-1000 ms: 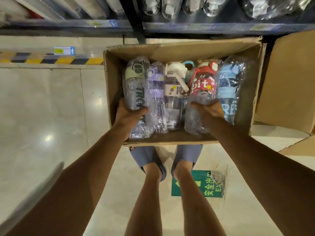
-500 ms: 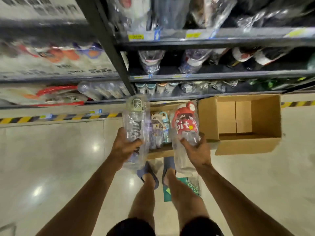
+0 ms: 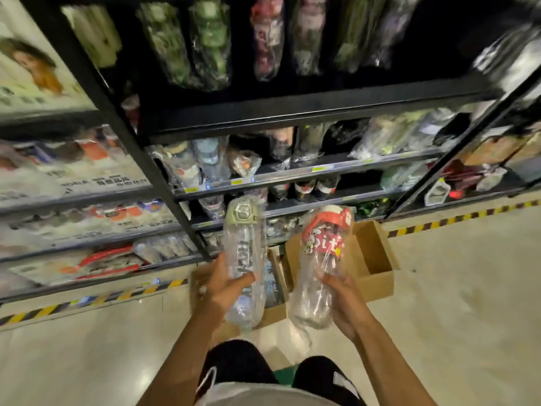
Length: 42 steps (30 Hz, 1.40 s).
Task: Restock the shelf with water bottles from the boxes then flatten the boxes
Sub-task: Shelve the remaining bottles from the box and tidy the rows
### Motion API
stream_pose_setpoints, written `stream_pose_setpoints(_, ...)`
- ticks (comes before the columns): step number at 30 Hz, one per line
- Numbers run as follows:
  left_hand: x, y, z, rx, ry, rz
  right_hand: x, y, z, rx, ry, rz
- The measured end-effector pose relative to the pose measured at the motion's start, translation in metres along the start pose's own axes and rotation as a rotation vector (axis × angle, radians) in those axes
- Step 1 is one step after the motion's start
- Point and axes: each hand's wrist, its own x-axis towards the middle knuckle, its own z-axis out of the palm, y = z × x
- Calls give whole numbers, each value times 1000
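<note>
My left hand grips a clear bottle with a pale green lid, wrapped in plastic film and held upright. My right hand grips a clear bottle with a red lid and red label, also in film. Both bottles are raised in front of the black shelf unit. Below them on the floor sits the cardboard box with bottles, mostly hidden behind my hands. An open cardboard box with nothing visible inside stands right of it.
The shelf levels hold several wrapped bottles. A black upright post splits this unit from packaged goods on the left. Yellow-black hazard tape runs along the shelf foot. Shiny beige floor spreads around me.
Both hands lifted the green-lidded and red-lidded bottles out of the box and raised them. My view rose from the box to the shelves.
</note>
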Motion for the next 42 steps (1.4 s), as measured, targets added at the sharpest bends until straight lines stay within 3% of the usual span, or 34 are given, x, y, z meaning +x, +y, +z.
stream_pose_setpoints(7,-83,44,134,-126,-53,45,-67,-55,-130,71,-106,-32)
stream_pose_setpoints(14,-111,82,250,-174,-60,136,-91,-116,-208,-72,157,-238)
stream_pose_setpoints(18,-97,107,296,-187,-88,172,-75,-150,-235,5,176,-296)
stream_pose_setpoints(22,-61,129,331,-218,-96,195,-35,-188,-258,109,187,-285)
stream_pose_setpoints(34,111,239,418,-225,-188,336,92,-348,-332,-33,46,-411)
stream_pose_setpoints(42,196,311,466,-206,-205,377,172,-439,-356,-99,64,-459)
